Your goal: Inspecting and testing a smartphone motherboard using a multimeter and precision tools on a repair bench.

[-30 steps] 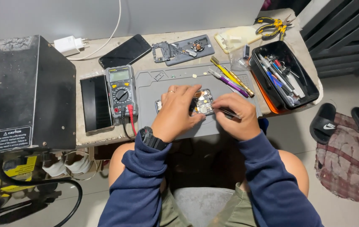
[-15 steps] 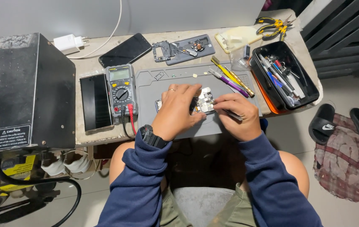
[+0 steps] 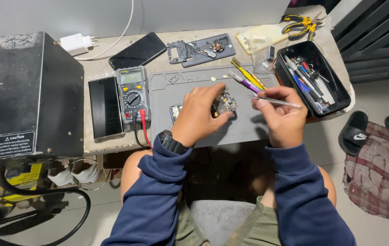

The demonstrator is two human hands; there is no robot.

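The left hand [image 3: 200, 115] presses down on an opened phone [image 3: 222, 107], fingers clenched over its exposed boards, pinning it to the grey work mat [image 3: 181, 86]; the right hand [image 3: 282, 117], raised just beside the phone, pinches slim metal tweezers [image 3: 274, 101], their tips pointing left toward it; a multimeter [image 3: 133, 93] with red and black leads lies left of the mat on the table [image 3: 99, 68], next to a dark phone screen [image 3: 104, 107]; a black tool tray [image 3: 313, 77] sits right.

left hand [image 3: 200, 114] palm-down, fingers curled and pressing, right hand [image 3: 282, 117] raised a bit, fingers pinched, both forearms angled inward
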